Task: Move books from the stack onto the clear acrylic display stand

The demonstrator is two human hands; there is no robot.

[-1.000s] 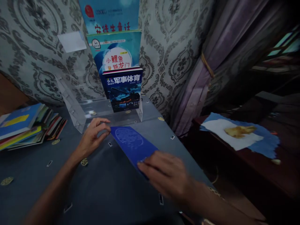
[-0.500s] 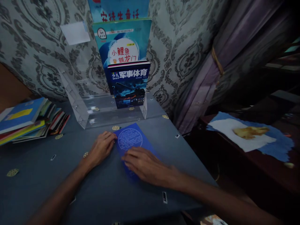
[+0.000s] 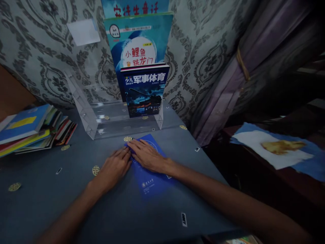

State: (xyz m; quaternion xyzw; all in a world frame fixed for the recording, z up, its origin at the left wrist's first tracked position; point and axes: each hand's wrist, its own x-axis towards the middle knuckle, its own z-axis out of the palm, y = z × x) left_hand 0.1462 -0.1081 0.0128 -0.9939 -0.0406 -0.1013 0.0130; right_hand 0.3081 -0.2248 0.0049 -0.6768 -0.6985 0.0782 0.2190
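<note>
A blue booklet (image 3: 154,184), with white print on its cover, lies flat on the dark grey-blue table (image 3: 109,210). Across its upper part my right hand (image 3: 146,156) rests palm down, fingers stretched toward the top left corner, covering most of a round printed text block. My left hand (image 3: 117,166) lies on the table at the booklet's left edge, its fingers close together and fingertips by that edge; whether they press on the cover I cannot tell. Neither hand is wrapped round anything.
A clear acrylic stand (image 3: 87,117) behind the hands holds a dark military book (image 3: 146,96) and a teal children's book (image 3: 141,37), with another book above. Several stacked books (image 3: 27,125) lie at left. The table's right edge borders a purple curtain (image 3: 218,91) and a cloth (image 3: 309,162).
My right hand has slid up the booklet toward its top left corner, uncovering print on the lower part. My left hand stays beside the left edge. The view has shifted slightly.
</note>
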